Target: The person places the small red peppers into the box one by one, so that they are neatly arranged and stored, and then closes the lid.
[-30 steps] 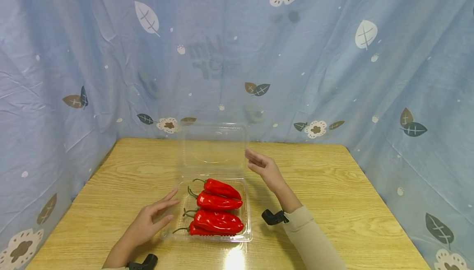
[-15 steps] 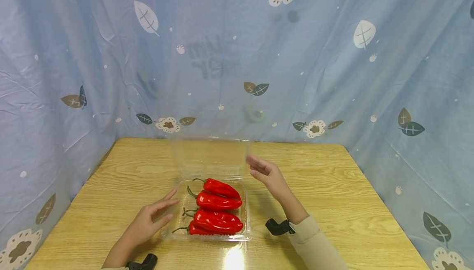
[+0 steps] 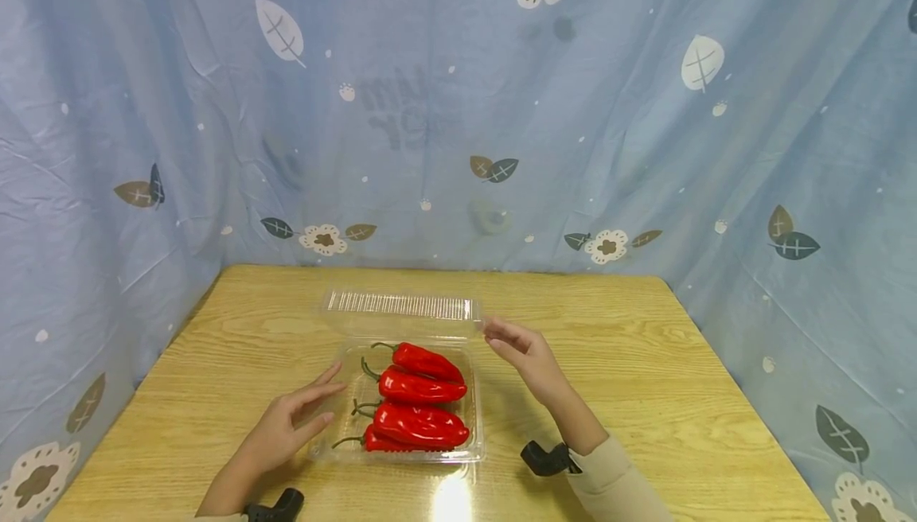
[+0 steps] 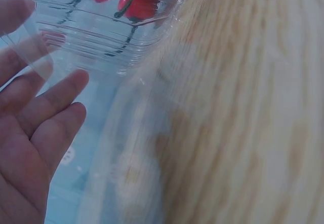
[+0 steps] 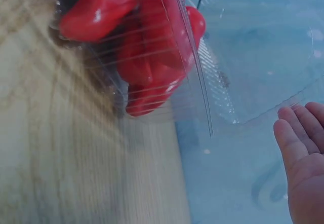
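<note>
A clear plastic clamshell box (image 3: 469,452) holds several red peppers (image 3: 423,424) with green stems, lying side by side. Its hinged lid (image 3: 401,305) is raised and leans at the far side. My right hand (image 3: 526,356) is at the lid's right edge, fingertips against or close to it; in the right wrist view its fingers (image 5: 293,138) are nearly straight. By the box's left wall is my left hand (image 3: 286,425), fingers loosely spread. In the left wrist view, fingers (image 4: 53,100) lie beside the ribbed clear wall; whether they press it I cannot tell.
Everything rests on a light wood-grain table (image 3: 609,363). Around its back and sides hangs a blue curtain (image 3: 430,108) with leaf and flower prints. A black wrist mount (image 3: 546,458) sits on the right wrist, another on the left.
The lid has tilted down from near upright toward the box. My right hand has moved toward me and slightly right along with it. My left hand and the peppers have stayed put.
</note>
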Demonstrator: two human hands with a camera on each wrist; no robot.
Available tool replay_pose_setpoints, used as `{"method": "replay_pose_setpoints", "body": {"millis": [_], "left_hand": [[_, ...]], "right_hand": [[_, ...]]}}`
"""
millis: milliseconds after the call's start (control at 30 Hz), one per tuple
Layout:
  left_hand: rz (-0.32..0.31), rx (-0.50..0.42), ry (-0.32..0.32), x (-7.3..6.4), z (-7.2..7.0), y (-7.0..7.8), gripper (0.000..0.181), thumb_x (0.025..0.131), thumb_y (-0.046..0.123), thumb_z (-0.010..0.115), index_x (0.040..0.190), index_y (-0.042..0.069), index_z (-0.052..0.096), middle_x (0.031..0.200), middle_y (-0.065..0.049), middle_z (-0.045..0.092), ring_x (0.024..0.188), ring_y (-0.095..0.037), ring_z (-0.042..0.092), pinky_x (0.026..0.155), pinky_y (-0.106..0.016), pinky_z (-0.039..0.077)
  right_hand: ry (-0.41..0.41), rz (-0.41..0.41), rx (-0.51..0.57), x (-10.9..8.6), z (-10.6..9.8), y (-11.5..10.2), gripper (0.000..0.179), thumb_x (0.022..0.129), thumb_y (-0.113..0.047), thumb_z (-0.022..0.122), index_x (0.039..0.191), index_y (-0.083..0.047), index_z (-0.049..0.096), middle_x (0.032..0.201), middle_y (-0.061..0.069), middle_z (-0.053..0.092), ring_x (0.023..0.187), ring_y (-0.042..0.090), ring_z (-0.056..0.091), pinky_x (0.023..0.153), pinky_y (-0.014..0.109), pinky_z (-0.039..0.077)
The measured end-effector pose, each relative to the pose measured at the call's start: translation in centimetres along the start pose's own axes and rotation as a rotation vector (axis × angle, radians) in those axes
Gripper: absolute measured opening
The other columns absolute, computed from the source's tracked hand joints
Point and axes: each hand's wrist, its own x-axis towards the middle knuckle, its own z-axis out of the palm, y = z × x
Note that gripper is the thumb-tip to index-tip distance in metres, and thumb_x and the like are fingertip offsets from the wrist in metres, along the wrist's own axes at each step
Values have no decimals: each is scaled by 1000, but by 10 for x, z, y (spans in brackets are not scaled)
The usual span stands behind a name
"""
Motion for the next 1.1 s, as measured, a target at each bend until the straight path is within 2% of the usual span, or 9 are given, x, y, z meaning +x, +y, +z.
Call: {"method": "replay_pose_setpoints", "body": {"millis": [133,267,400,500,600,733,833,1000,1100], "left_hand": [[2,1,1,0,-1,0,39,88,-8,59,127,-9,54,146,-29,34,134,-2,36,101,-7,33],[-1,16,0,0,-1,0,39,88,-8,58,127,-9,54,146,-30,34,134,-3,36,101,-8,34],[-81,53,17,-2,-1,1,37,89,-2,60,126,-3,58,136,-27,48,128,5,40,97,-10,40],[-122,81,31,-4,-2,0,36,89,1,63,125,1,60,132,-24,54,122,10,41,93,-12,45],[-81,127,42,-3,-3,-1,38,87,0,64,124,3,61,136,-23,51,124,7,41,94,-12,42],[-19,127,66,0,-4,-3,40,84,-5,65,124,0,60,141,-22,46,129,4,38,100,-8,34],[-19,68,88,0,-4,-4,43,84,-8,63,127,-5,57,139,-19,49,127,3,44,98,-8,37],[-48,-111,141,-1,-3,-3,41,89,-14,52,129,-16,47,136,8,54,112,0,58,85,-14,51],[-34,-179,188,-1,-3,-1,37,93,-15,42,130,-18,44,137,13,50,112,0,58,84,-14,51]], "right_hand": [[-22,-24,0,-7,1,0,45,97,-18,53,136,5,47,140,23,47,116,3,56,98,23,46],[-47,-38,13,-14,4,0,46,98,-17,52,137,6,45,141,24,45,118,2,55,98,20,46],[-79,-52,21,-21,7,2,46,98,-15,52,138,6,44,142,25,44,122,3,52,98,17,44],[-112,-71,19,-26,10,2,46,98,-12,52,139,6,42,142,26,43,128,12,49,100,19,43],[-134,-78,10,-31,12,3,46,97,-10,52,140,5,41,143,26,41,132,26,44,101,19,43],[-145,-75,0,-36,14,3,47,97,-6,51,141,6,39,144,26,41,133,37,40,102,22,43],[-156,-87,-39,-40,16,3,49,96,-5,53,141,7,38,144,26,41,133,38,39,105,26,41],[-182,-179,-193,-45,19,9,59,92,-7,60,144,4,34,146,24,38,134,35,38,108,33,37],[-193,-236,-260,-47,21,12,69,88,-11,67,146,1,31,148,24,36,135,34,38,109,36,37]]}}
